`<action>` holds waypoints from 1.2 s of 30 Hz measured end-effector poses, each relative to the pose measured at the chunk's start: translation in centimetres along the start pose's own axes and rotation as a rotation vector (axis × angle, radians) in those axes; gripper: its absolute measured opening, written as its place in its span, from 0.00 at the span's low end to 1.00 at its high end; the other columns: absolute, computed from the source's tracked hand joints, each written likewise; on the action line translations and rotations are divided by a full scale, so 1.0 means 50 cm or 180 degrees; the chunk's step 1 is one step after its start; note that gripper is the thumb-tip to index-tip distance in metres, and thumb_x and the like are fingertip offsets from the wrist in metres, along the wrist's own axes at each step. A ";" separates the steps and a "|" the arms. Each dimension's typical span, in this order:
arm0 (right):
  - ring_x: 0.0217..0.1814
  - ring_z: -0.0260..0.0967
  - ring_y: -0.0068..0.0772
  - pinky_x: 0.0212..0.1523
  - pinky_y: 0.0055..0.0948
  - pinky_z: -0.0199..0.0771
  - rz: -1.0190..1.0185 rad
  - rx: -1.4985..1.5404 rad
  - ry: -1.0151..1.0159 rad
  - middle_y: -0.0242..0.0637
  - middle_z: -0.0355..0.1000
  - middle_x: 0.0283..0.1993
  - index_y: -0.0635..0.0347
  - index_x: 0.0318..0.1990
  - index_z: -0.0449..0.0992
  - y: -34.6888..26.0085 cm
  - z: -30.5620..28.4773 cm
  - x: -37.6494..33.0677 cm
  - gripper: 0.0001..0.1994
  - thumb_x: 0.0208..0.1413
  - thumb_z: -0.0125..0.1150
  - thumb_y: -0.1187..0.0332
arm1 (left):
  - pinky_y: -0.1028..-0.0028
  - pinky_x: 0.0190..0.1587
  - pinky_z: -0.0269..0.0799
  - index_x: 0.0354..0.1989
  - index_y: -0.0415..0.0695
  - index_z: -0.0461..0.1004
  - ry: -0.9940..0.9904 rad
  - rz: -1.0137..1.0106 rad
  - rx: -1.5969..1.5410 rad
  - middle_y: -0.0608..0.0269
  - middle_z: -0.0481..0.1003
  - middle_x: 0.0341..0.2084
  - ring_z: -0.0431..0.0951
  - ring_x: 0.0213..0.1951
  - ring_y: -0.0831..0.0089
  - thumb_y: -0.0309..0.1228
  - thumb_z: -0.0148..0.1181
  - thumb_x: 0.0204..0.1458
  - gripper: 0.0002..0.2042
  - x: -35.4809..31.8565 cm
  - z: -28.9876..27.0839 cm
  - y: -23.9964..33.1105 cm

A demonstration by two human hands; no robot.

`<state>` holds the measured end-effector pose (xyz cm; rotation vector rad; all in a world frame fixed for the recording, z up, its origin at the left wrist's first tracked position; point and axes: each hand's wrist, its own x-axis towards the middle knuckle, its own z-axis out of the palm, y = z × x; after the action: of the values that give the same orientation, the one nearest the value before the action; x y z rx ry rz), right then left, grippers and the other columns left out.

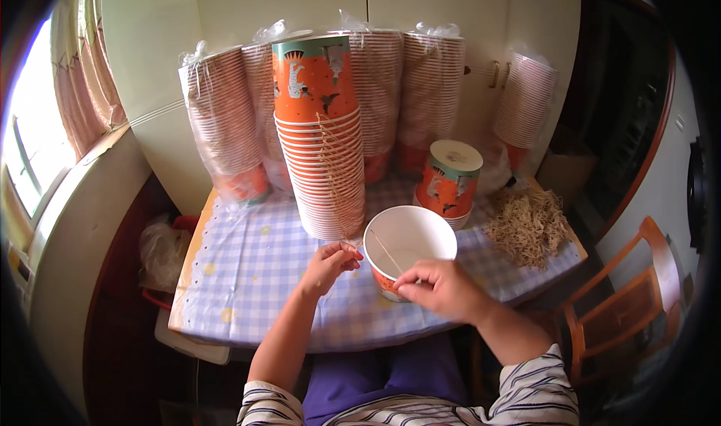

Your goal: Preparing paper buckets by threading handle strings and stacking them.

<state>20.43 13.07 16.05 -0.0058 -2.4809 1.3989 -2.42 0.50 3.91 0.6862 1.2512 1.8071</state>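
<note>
A white-lined orange paper bucket [411,234] stands mouth up at the table's near side. At its near rim my right hand [439,287] is closed in a pinch on a thin tan cord [386,252], which stretches across the bucket's mouth toward the far left. My left hand [330,266] is closed beside the bucket's left wall, thumb and fingertips together; what they hold, if anything, is too small to make out. Just beyond it rises a tall stack of nested orange buckets [323,178], upside down, with tan cords [336,159] hanging down its right side.
A loose heap of tan cords [529,227] lies at the table's right. A short upside-down bucket stack [451,182] stands behind the open bucket. Several plastic-wrapped bucket stacks [225,126] line the back. A checked cloth [255,276] covers the table; a wooden chair [623,298] is at right.
</note>
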 end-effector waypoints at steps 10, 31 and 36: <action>0.32 0.73 0.46 0.32 0.36 0.74 -0.0714 -0.1124 0.1121 0.41 0.72 0.33 0.61 0.34 0.75 0.095 0.109 -0.036 0.07 0.47 0.63 0.73 | 0.77 0.43 0.70 0.35 0.39 0.73 0.0037 0.0308 0.0171 0.65 0.76 0.32 0.74 0.34 0.78 0.26 0.51 0.55 0.05 -0.114 0.020 -0.070; 0.29 0.63 0.10 0.31 0.15 0.64 0.0507 0.1477 0.0629 0.23 0.70 0.27 0.62 0.32 0.75 0.221 0.224 0.010 0.04 0.52 0.61 0.71 | 0.82 0.27 0.64 0.41 0.37 0.75 0.1012 0.0768 0.1020 0.70 0.73 0.25 0.69 0.27 0.86 0.32 0.57 0.56 0.11 -0.175 0.084 -0.062; 0.27 0.61 0.11 0.29 0.16 0.63 0.0553 0.1352 0.0475 0.24 0.70 0.27 0.62 0.31 0.76 0.206 0.221 0.010 0.04 0.52 0.61 0.71 | 0.81 0.26 0.66 0.35 0.37 0.75 0.0862 0.0746 0.1379 0.70 0.73 0.22 0.70 0.25 0.84 0.35 0.60 0.55 0.11 -0.141 0.086 -0.056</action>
<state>15.73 9.36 2.18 -0.2316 -2.0622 1.8968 5.53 -2.91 2.96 0.8748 1.8412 1.8780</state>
